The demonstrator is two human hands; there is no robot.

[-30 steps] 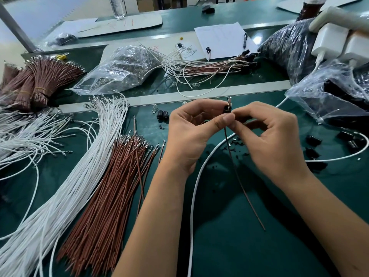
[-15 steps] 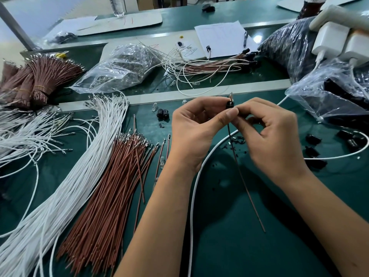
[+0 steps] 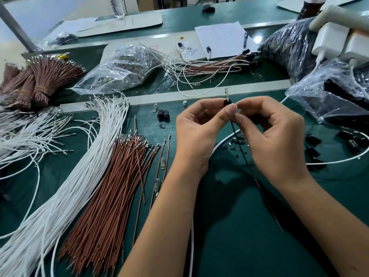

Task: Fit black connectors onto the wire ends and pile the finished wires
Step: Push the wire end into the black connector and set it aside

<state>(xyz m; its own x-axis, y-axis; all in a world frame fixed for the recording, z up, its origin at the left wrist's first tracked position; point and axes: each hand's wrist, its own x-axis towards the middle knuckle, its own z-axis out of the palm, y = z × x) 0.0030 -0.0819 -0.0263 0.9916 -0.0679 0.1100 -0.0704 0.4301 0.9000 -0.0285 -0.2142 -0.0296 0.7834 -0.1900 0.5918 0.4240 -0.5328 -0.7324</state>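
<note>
My left hand [image 3: 196, 134] pinches a small black connector [image 3: 227, 102] between thumb and forefinger above the green mat. A metal terminal [image 3: 226, 92] sticks up out of the connector's top. My right hand [image 3: 273, 140] grips the brown wire [image 3: 257, 180] just below the connector, and the wire hangs down to the right. A fan of loose brown wires [image 3: 111, 192] and a sheaf of white wires [image 3: 65, 192] lie to the left. Finished wires with black connectors [image 3: 211, 65] are piled at the back centre.
Two black connectors [image 3: 163, 114] stand left of my hands; more connectors [image 3: 313, 139] lie scattered to the right. Plastic bags [image 3: 121, 68] of parts, bundled brown wires [image 3: 40, 80], papers [image 3: 221, 39] and white chargers [image 3: 329, 40] crowd the back. A white cable [image 3: 221, 142] runs under my hands.
The hands stay together at the connector; the terminal now stands further out of the connector's top, and my right fingers have shifted on the wire below it.
</note>
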